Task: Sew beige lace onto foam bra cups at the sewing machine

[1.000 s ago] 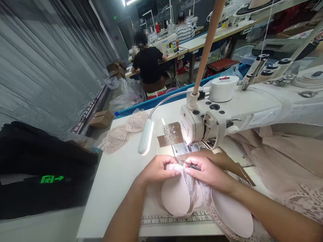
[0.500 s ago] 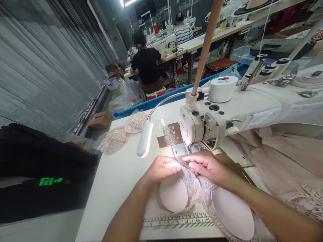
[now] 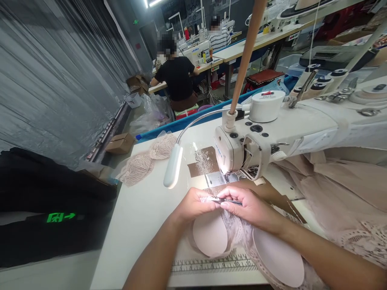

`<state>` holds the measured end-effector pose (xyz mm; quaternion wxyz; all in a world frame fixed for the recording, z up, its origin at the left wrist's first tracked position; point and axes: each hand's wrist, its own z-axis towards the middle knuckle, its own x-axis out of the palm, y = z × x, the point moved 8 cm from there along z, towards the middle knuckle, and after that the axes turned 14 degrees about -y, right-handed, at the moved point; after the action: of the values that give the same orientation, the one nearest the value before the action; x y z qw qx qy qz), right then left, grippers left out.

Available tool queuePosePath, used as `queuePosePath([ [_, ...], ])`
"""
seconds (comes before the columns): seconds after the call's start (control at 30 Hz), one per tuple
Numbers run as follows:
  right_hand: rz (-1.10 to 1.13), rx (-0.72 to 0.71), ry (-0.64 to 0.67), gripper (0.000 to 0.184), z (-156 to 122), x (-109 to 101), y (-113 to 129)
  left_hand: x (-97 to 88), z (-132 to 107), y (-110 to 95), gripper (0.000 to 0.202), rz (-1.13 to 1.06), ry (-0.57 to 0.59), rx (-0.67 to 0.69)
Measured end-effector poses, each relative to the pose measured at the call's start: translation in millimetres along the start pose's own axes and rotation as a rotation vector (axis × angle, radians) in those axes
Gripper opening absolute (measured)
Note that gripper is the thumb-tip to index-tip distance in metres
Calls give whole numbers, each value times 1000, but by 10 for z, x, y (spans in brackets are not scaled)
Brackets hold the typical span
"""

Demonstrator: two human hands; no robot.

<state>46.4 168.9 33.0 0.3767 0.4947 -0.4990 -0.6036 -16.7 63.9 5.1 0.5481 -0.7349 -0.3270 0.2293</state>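
Note:
A pale pink lace bra with two padded cups (image 3: 211, 233) lies on the white sewing table (image 3: 139, 217), just in front of the sewing machine's needle area (image 3: 225, 175). My left hand (image 3: 193, 205) pinches the lace at the bra's centre, fingers closed on the fabric. My right hand (image 3: 248, 207) is closed on a thin dark metal tool, tweezers or snips (image 3: 228, 200), whose tip touches the lace between my hands. The right cup (image 3: 278, 257) rests under my right forearm.
A white sewing machine (image 3: 272, 129) with a gooseneck lamp (image 3: 173, 165) stands behind my hands. Finished lace bras (image 3: 145, 161) lie at the table's far left. Beige fabric (image 3: 341, 189) is piled on the right. A ruler strip (image 3: 211, 266) runs along the front edge. Other people sit at machines behind.
My right hand has dropped back onto the lace with the metal tool showing again, and both hands have closed together at the bra's centre. The bra has shifted slightly.

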Motion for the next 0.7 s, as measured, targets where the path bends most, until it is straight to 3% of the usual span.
queuePosePath([
  [0.27, 44, -46, -16, 20, 35, -10, -25, 13, -9, 11, 37, 19, 10, -3],
  [0.5, 87, 3, 88, 21, 28, 29, -116, 25, -13, -2, 37, 12, 7, -11],
  [0.7, 7, -6, 29, 18, 57, 60, -81, 70, -19, 24, 42, 54, 42, 7],
])
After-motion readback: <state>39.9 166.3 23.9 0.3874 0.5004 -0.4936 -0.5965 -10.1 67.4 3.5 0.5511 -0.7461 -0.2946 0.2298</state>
